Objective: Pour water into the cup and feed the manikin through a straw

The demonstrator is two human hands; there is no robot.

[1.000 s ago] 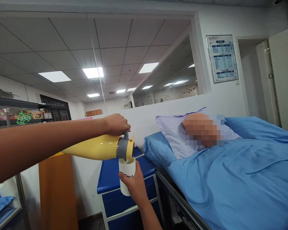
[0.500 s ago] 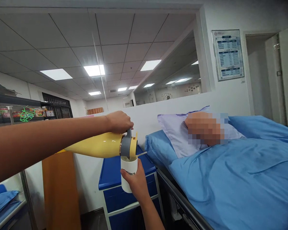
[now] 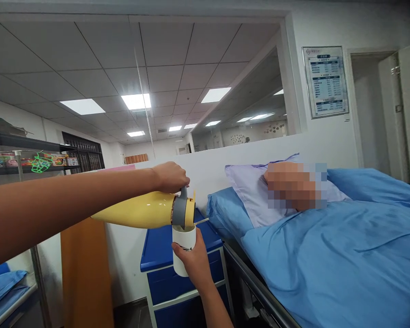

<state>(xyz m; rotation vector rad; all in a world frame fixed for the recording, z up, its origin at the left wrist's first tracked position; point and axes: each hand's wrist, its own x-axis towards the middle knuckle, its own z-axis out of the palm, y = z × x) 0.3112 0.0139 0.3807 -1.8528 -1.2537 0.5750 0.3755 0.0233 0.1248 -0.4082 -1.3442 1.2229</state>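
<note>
My left hand (image 3: 169, 176) is closed round the grey handle of a yellow thermos jug (image 3: 140, 209), which lies tipped almost level with its spout over a white cup (image 3: 182, 248). My right hand (image 3: 194, 262) grips that cup from below and holds it upright above a blue bedside cabinet (image 3: 157, 255). A thin stick pokes out of the cup to the right.
A person lies in the bed (image 3: 328, 264) on the right under a blue sheet, head on a lilac pillow (image 3: 249, 191). An orange panel (image 3: 84, 273) stands left of the cabinet. A shelf rack (image 3: 23, 159) is at the far left, and a door (image 3: 406, 114) at the far right.
The jug and the cup stay together with hardly any shift. The view has drifted slightly.
</note>
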